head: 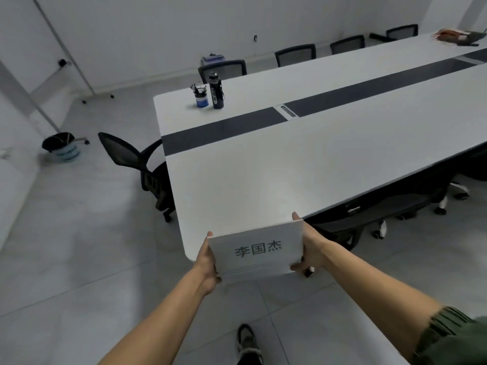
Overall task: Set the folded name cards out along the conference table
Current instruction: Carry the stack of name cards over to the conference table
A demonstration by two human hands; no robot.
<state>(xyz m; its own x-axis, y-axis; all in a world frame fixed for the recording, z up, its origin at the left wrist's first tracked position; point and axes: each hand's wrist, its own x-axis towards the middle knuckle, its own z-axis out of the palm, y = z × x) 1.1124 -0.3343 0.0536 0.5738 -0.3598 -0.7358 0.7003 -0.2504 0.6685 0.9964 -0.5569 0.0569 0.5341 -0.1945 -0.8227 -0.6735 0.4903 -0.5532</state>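
Note:
A stack of white folded name cards (257, 250), the top one printed with dark characters, is held over the near corner of the long white conference table (303, 164). My left hand (208, 259) grips the stack's left edge. My right hand (309, 246) grips its right edge, thumb underneath. The stack hangs partly over the table's edge and partly over the floor. No card stands on the table top in view.
A pen cup (201, 97) and a dark bottle (216, 90) stand at the table's far left corner. Black chairs line both long sides, and one chair (139, 164) sits at the near end. A bin (63, 147) is on the floor at left. A dark strip runs along the table's middle.

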